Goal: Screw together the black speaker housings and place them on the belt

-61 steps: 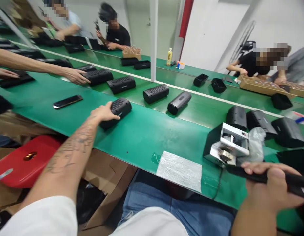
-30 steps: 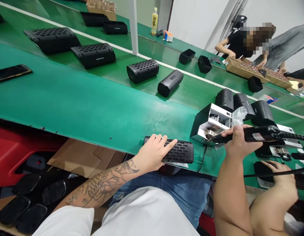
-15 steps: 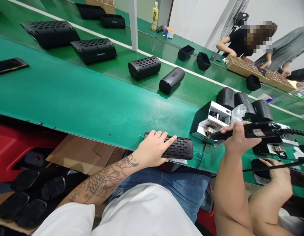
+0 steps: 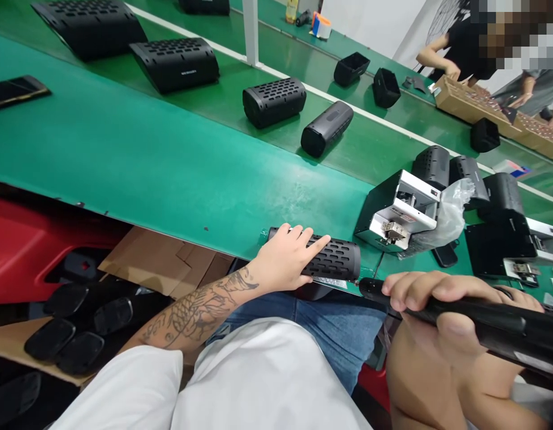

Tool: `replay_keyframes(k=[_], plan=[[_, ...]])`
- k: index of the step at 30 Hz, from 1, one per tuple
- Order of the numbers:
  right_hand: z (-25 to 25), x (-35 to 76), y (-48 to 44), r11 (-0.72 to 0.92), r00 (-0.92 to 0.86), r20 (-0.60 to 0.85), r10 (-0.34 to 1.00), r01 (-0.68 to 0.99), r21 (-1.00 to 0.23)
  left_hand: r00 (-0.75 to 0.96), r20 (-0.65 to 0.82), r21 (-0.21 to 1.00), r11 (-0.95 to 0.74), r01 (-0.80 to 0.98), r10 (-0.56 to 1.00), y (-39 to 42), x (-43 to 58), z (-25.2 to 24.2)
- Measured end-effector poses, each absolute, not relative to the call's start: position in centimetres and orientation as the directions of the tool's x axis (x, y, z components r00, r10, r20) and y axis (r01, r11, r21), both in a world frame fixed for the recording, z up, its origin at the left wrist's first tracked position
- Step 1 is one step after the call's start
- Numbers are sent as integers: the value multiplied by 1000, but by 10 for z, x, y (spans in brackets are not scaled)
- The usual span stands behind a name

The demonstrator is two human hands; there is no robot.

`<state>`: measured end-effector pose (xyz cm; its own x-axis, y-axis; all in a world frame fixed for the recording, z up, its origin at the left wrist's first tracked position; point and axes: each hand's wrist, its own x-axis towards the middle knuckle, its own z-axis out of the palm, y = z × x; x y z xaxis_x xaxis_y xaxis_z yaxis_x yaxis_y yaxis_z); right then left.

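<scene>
With our left hand (image 4: 288, 258) we hold the perforated case (image 4: 337, 260) from above; our right hand (image 4: 431, 331) grips a black tool (image 4: 504, 322), its tip just beside the case.

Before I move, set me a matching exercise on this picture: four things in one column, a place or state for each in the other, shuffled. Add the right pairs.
1. Left hand
2. Right hand
3. Clear plastic bag
4. Yellow bottle

A. Beside the nearer screw feeder
B. Cut off by the picture's top edge
C. Wrapped around an electric screwdriver
D. Holding a slotted black speaker housing

Pairs: 1-D, 2-C, 3-A, 4-B.
</scene>
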<state>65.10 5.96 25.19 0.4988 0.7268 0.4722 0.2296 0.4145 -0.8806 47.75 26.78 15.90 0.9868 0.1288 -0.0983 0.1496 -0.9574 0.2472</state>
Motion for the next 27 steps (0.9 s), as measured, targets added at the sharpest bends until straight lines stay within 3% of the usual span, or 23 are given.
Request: replay_keyframes(k=[3,14,22,27], plan=[[235,655,65,483,423,529,735,220,-848,987,-97,245,-958,149,129,268,477,158],[225,651,76,426,332,481,812,226,-876,980,-147,247,-954,169,135,267,480,164],[216,652,77,451,263,506,821,243,-859,984,-112,242,-956,164,141,268,480,162],[225,652,73,436,308,499,810,252,-864,989,-52,229,-962,148,140,269,479,155]])
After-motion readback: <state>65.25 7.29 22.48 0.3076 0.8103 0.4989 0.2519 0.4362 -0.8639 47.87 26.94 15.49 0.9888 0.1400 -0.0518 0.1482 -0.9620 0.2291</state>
